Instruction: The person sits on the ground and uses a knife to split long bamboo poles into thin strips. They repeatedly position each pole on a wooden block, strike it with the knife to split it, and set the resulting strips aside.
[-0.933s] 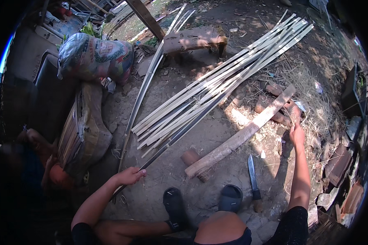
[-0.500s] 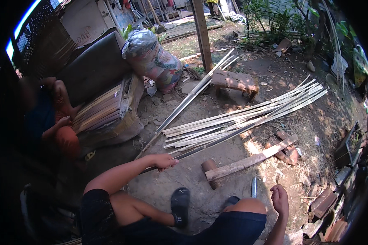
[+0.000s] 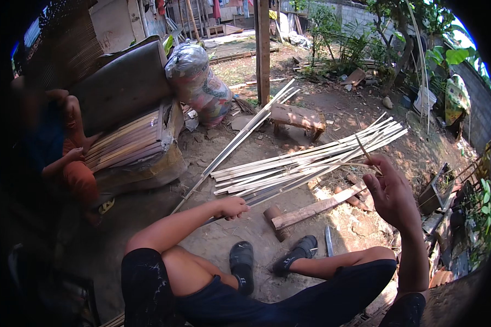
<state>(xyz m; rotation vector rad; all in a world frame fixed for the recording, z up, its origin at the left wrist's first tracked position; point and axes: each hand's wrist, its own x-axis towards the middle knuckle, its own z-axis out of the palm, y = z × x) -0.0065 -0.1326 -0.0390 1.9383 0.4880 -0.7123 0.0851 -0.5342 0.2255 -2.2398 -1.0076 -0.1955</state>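
My left hand (image 3: 233, 207) is closed around a long, dark-sided bamboo strip (image 3: 281, 188) that slants away to the right. Raised at the right, my right hand (image 3: 394, 192) has its fingers curled on a thin bamboo sliver (image 3: 362, 145), its tip pointing up. A pale, bent strand reaches toward that hand from the left. Beyond my hands a bundle of pale bamboo strips (image 3: 305, 158) lies fanned on the ground. A bare blade (image 3: 328, 241) lies by my right foot, its handle not visible. Near it, a wooden plank (image 3: 319, 211) rests on a short log (image 3: 277, 222).
At the left a person (image 3: 65, 147) sits beside a worn sofa (image 3: 131, 71) with wooden slats. A stuffed sack (image 3: 199, 84), a post (image 3: 263, 54) and a low wooden bench (image 3: 298, 117) stand farther off. More long strips (image 3: 240, 136) lie near the bench. Scrap wood lines the right side.
My right hand has risen from beside my knee, up and forward, with the sliver. My left hand stays on its strip. The view has tilted up, and my right leg has swung outward.
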